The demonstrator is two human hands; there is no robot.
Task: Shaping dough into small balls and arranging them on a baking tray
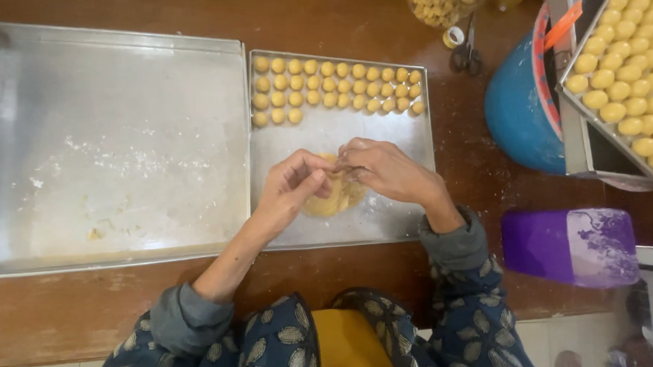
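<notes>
**Pinching dough over the small tray**

Here we see both hands meeting at the centre of the frame, above a lump of yellow dough [332, 198] that rests on the bare lower part of the small metal tray [414, 202]. The left hand [292, 188] curls in from the lower left, its fingertips closed narrowly on the edge of the lump; the right hand [384, 170] comes from the right, fingers bunched tight against the same spot, so the two seem to be pinching off a small piece between them. We cannot tell how much dough sits inside the pinch.

Along the top of that tray lie rows of small dough balls [338, 89], packed side by side from the upper edge downward, which leaves the near half free for the lump and for the hands. To the left, a large empty-looking tray [21, 143] dusted with flour lies on the wooden worktop [56, 309]. At the upper right, another tray of balls [626, 64] sits tilted over a blue bowl [516, 112], with scissors [466, 52] nearby and a purple container [571, 247] at the right.
</notes>
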